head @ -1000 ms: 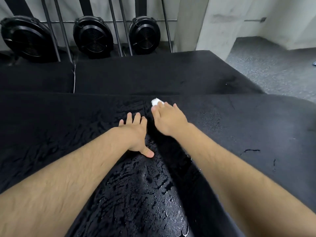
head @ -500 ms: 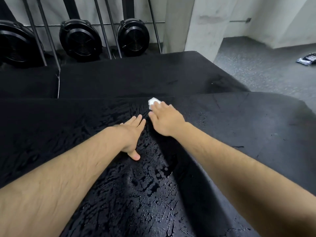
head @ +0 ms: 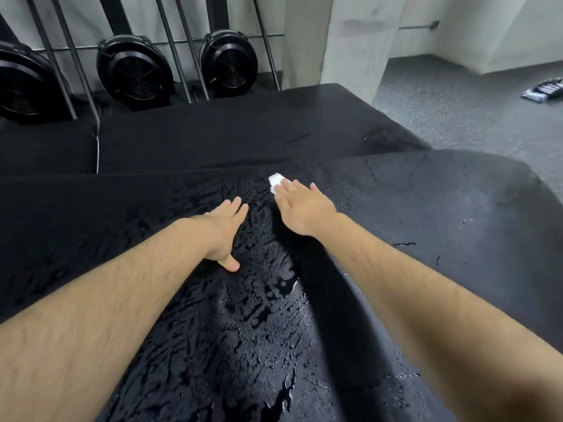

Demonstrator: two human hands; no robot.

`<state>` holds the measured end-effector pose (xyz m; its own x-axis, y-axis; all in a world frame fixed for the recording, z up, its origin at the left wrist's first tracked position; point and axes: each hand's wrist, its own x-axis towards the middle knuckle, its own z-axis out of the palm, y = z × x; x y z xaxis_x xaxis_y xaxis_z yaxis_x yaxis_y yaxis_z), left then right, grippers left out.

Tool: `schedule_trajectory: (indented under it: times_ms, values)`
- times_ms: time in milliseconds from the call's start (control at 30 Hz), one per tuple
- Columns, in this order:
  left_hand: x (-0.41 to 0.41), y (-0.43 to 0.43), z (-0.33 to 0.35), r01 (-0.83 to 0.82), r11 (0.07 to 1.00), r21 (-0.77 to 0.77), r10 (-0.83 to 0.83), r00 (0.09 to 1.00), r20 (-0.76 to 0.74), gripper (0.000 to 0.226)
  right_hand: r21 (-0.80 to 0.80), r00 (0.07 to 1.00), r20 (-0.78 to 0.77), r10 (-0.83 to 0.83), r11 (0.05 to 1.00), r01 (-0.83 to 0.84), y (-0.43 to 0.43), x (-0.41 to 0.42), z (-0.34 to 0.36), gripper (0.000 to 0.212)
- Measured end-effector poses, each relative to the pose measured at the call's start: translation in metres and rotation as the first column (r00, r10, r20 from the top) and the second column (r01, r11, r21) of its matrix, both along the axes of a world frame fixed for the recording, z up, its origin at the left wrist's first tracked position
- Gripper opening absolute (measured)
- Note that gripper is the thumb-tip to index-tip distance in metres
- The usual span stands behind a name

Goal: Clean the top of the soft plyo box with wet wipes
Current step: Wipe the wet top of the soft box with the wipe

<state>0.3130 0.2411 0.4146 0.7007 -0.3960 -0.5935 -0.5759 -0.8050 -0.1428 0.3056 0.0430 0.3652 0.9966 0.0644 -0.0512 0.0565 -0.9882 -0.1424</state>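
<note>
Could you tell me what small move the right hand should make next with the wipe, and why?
Probably slide the right hand and the wet wipe under its fingers to the right: the plyo box top glistens wet in the middle, while its right part looks matt and dry. The left hand rests flat, bracing.

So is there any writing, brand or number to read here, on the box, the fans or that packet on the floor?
No text can be read.
The dark packet on the floor: pale print, too small and blurred to read.
The black fans: no label shows.
The soft plyo box top: only wet streaks, no lettering.
The wet wipe: plain white.
</note>
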Motion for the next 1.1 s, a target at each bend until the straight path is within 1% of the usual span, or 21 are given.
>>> schedule_trajectory:
  times_ms: [67,133,200,233,333,367,400,467,533,567,600,633,667,733,800,867,900,967,1033,1100]
  values:
    - [-0.007,0.001,0.003,0.001,1.0,0.002,-0.001,1.0,0.011,0.123,-0.008,1.0,0.002,-0.028,1.0,0.028,0.012,-0.008,0.0,0.047]
    - [-0.01,0.004,0.004,-0.009,1.0,-0.011,0.009,1.0,0.018,0.12,0.0,0.998,0.035,0.054,0.999,-0.054,0.035,-0.029,-0.006,0.047]
    - [-0.012,0.004,0.006,-0.019,1.0,-0.017,0.019,1.0,0.018,0.119,0.016,0.989,0.034,0.143,0.99,-0.144,0.041,-0.058,-0.008,0.051]
    - [-0.012,0.004,0.006,-0.022,1.0,-0.016,0.023,1.0,0.02,0.119,0.006,0.99,0.029,0.139,0.99,-0.139,0.034,-0.062,-0.006,0.051]
    - [-0.013,0.002,0.005,-0.026,1.0,0.004,0.026,0.999,0.026,0.119,-0.017,1.0,0.005,-0.023,1.0,0.023,0.001,-0.051,0.003,0.051]
    - [-0.013,0.002,0.005,-0.029,1.0,0.007,0.028,0.999,0.03,0.119,-0.024,0.998,-0.013,-0.059,0.998,0.059,-0.002,-0.048,0.003,0.05]
    - [-0.013,0.001,0.005,-0.022,1.0,0.015,0.021,0.999,0.045,0.119,-0.037,0.998,-0.013,-0.061,0.997,0.061,0.002,-0.047,0.002,0.05]
    - [-0.017,-0.001,0.008,0.048,0.997,0.062,-0.055,0.991,0.122,0.118,-0.052,1.0,0.016,0.021,0.998,-0.02,0.02,-0.056,-0.005,0.049]
    - [-0.026,-0.008,0.008,0.196,0.974,0.109,-0.219,0.94,0.263,0.113,0.01,0.995,0.04,0.091,0.996,-0.091,0.029,-0.069,-0.011,0.05]
    - [-0.033,-0.013,0.006,0.25,0.964,0.096,-0.267,0.913,0.308,0.105,0.021,0.995,0.035,0.09,0.996,-0.091,0.023,-0.069,-0.01,0.05]
    - [-0.039,-0.018,0.004,0.262,0.964,0.052,-0.264,0.913,0.309,0.093,0.024,0.998,0.017,0.067,0.997,-0.067,0.015,-0.064,-0.007,0.05]
    - [-0.046,-0.022,0.001,0.222,0.975,-0.024,-0.207,0.941,0.266,0.081,0.018,0.999,0.006,0.036,0.999,-0.036,0.006,-0.056,-0.005,0.051]
    - [-0.053,-0.024,-0.002,0.142,0.984,-0.103,-0.121,0.975,0.188,0.076,0.015,1.0,-0.009,0.005,1.0,-0.004,0.0,-0.05,-0.003,0.05]
    - [-0.063,-0.021,-0.007,-0.028,0.978,-0.207,0.029,1.0,0.002,0.081,0.016,1.0,-0.008,-0.011,1.0,0.011,0.004,-0.054,-0.003,0.049]
    - [-0.063,-0.012,-0.012,-0.103,0.948,-0.3,0.081,0.993,-0.084,0.085,-0.01,0.998,0.036,0.057,0.998,-0.057,0.023,-0.078,-0.013,0.053]
    - [-0.062,-0.003,-0.018,-0.141,0.917,-0.374,0.107,0.988,-0.11,0.087,0.017,0.993,0.063,0.096,0.995,-0.097,0.035,-0.106,-0.023,0.06]
    - [-0.064,-0.002,-0.018,-0.158,0.903,-0.4,0.121,0.986,-0.115,0.087,0.016,0.993,0.07,0.09,0.996,-0.092,0.033,-0.111,-0.024,0.058]
    - [-0.068,-0.002,-0.017,-0.179,0.886,-0.428,0.149,0.983,-0.103,0.085,0.003,0.996,0.073,0.041,0.999,-0.041,0.025,-0.103,-0.019,0.053]
    - [-0.071,-0.003,-0.017,-0.196,0.876,-0.44,0.172,0.981,-0.095,0.084,-0.011,0.997,0.072,-0.002,1.0,0.003,0.022,-0.092,-0.017,0.052]
    - [-0.07,-0.002,-0.019,-0.217,0.862,-0.457,0.189,0.976,-0.108,0.084,0.0,0.997,0.077,-0.012,1.0,0.012,0.032,-0.098,-0.02,0.053]
